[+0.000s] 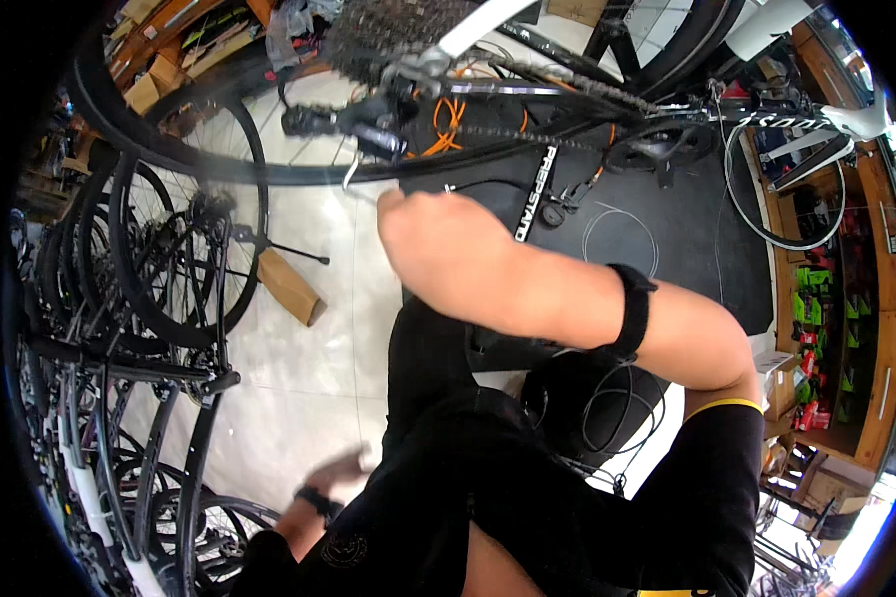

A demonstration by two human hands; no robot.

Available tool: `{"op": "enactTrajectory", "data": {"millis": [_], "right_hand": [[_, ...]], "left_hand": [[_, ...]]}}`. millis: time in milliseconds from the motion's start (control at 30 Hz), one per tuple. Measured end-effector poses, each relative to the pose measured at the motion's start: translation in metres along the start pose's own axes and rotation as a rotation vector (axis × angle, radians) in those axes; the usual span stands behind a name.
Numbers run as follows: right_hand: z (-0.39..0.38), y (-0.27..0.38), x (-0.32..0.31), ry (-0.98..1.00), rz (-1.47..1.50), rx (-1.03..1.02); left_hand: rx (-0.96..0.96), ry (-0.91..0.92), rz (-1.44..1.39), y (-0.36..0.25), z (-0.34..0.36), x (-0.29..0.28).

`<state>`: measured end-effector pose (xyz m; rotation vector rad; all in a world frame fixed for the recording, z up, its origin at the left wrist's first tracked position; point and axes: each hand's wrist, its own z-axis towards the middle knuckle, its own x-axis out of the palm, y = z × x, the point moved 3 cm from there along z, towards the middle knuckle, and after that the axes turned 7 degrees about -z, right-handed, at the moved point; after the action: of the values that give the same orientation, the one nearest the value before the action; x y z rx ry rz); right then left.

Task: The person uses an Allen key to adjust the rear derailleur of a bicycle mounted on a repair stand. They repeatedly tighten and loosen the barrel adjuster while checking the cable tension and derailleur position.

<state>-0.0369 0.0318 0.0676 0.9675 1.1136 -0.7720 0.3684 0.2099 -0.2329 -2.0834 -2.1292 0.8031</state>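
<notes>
My right hand (pixel 423 234) is raised in front of the rear wheel, its fingers closed. A thin, pale curved piece (pixel 351 174) shows just beyond its fingertips, below the rear derailleur (pixel 368 134); whether the fingers grip it is hidden. My left hand (pixel 338 473) hangs low at my left side, away from the bike, its fingers smeared by motion. The bike is lifted in front of me, with its cassette (pixel 368 40), chain (pixel 567 139) and crankset (pixel 657 144) in view. The rear tyre (pixel 299 177) is blurred.
Several parked bikes and wheels (pixel 139 289) crowd the left side. A brown paper packet (pixel 291 289) lies on the pale floor. Orange cable (pixel 448 127), a loose coil (pixel 617 224) and a stand leg (pixel 536 194) are over the black mat (pixel 702 249). Wooden shelves (pixel 881 328) line the right.
</notes>
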Motion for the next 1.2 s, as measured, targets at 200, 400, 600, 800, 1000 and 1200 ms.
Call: {"op": "enactTrajectory", "data": {"millis": [200,400,600,800,1000,1200], "right_hand": [[0.005,-0.011,-0.006,0.279,0.117,0.036],[0.003,-0.005,-0.003,0.079,0.118,-0.144],[0.005,-0.020,0.006,0.059,0.126,0.010],[0.006,0.004,-0.001,0.118,0.026,0.138],[0.008,0.006,0.005,0.232,-0.213,0.207],[0.011,0.005,-0.002,0.361,-0.359,0.184]], "left_hand": [[-0.086,0.274,0.039,-0.071,-0.104,-0.036],[-0.088,0.407,0.194,-0.207,-0.214,-0.136],[0.476,-0.558,-0.194,-0.310,-0.209,-0.240],[0.733,-0.966,-0.154,-0.328,-0.120,-0.299],[1.012,-0.614,-0.756,-0.347,-0.022,-0.311],[1.018,-0.453,-0.924,-0.356,-0.023,-0.307]]}}
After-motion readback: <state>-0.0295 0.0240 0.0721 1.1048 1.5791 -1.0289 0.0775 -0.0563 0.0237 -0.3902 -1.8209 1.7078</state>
